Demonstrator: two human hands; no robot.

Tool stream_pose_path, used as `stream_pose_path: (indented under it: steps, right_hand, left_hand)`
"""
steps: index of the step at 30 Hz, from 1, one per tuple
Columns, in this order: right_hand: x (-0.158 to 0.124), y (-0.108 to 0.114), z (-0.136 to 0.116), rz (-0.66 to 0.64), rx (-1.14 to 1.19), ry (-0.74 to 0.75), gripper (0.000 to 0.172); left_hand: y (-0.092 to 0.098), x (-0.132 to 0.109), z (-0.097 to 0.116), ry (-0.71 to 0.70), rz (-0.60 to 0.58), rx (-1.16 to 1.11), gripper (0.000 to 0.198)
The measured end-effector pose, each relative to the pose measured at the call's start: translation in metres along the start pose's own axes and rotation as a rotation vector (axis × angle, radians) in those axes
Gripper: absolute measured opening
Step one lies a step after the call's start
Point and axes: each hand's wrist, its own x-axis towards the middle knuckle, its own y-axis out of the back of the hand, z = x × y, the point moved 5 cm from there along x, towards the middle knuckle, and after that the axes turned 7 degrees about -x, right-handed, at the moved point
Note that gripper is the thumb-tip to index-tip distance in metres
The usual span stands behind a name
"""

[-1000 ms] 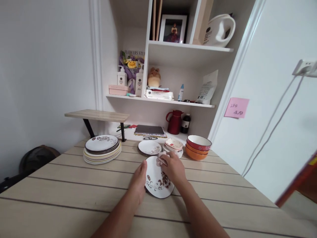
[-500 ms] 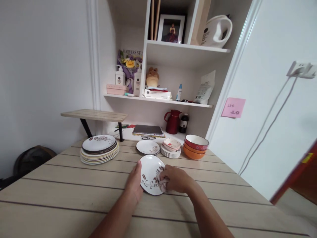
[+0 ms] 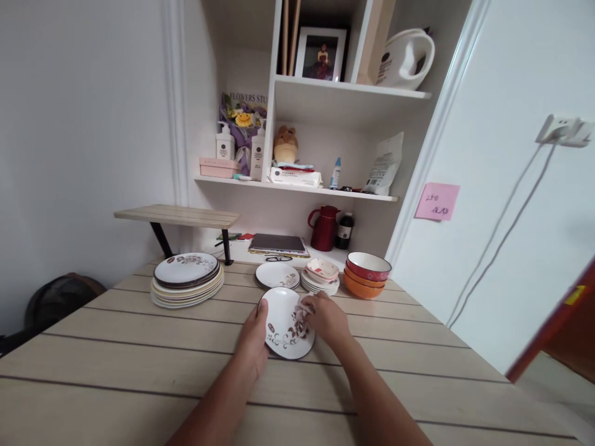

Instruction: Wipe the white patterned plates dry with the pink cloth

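A white plate [image 3: 281,316] with a brown flower pattern and dark rim is tilted up off the table in front of me. My left hand [image 3: 255,331] grips its left edge, thumb on the face and the other fingers hidden behind. In my right hand [image 3: 328,319] is a crumpled pale cloth [image 3: 307,305], pressed against the plate's upper right edge. Just behind lie matching plates [image 3: 274,274] in a short stack. Beside these, small saucers [image 3: 320,287] carry pinkish square dishes [image 3: 322,269].
A taller stack of plates [image 3: 186,286] stands left, near a small raised shelf [image 3: 176,215]. Red and orange bowls [image 3: 367,275] are nested at the right. Behind are a red jug [image 3: 324,228], a dark bottle [image 3: 344,231], glasses [image 3: 279,258] and a laptop [image 3: 277,243].
My right hand has slid the cloth up from the plate's lower right to its upper right edge. The plate has turned and shifted slightly in my left hand.
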Motion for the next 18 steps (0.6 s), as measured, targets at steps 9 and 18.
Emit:
stream_pose_path:
  steps: [9,18]
  right_hand:
    - [0.006,0.004,-0.006,0.141,-0.020,-0.033,0.028]
    - [0.006,0.007,-0.020,0.207,0.056,0.039,0.028]
  left_hand:
    - [-0.001,0.001,-0.005,-0.005,-0.043,0.096,0.049]
    - [-0.006,0.000,-0.006,0.000,-0.137,0.175,0.048]
